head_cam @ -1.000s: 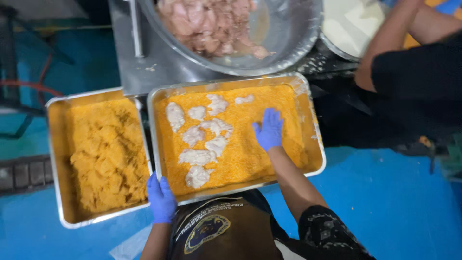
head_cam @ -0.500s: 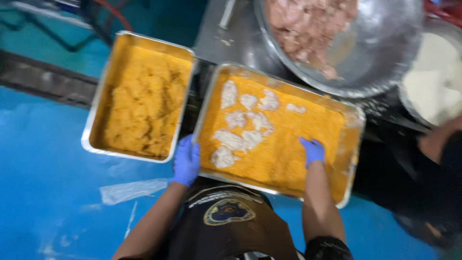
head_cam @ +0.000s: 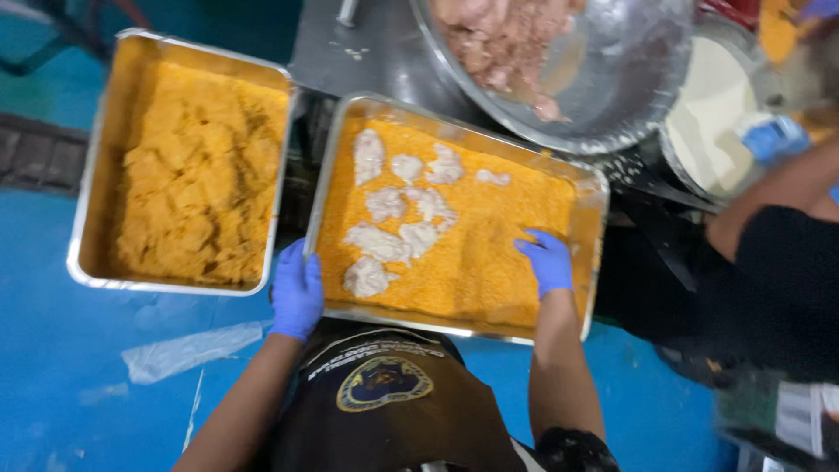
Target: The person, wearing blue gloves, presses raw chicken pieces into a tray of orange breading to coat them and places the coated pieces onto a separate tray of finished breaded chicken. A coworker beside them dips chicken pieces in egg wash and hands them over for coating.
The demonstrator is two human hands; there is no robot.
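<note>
While the gloved left hand (head_cam: 297, 293) curls its fingers over the near-left rim of a metal tray (head_cam: 587, 262) of orange crumbs, the right hand (head_cam: 547, 260) lies flat on the crumbs, fingers together. Pale coated pieces (head_cam: 393, 210) lie between both hands, just beyond the fingertips.

The light is bright and even. The big bowl (head_cam: 612, 79) shines. The right edge is very blurry.

Right hand (head_cam: 546, 262) now nearer tray edge (head_cam: 587, 262)
</note>
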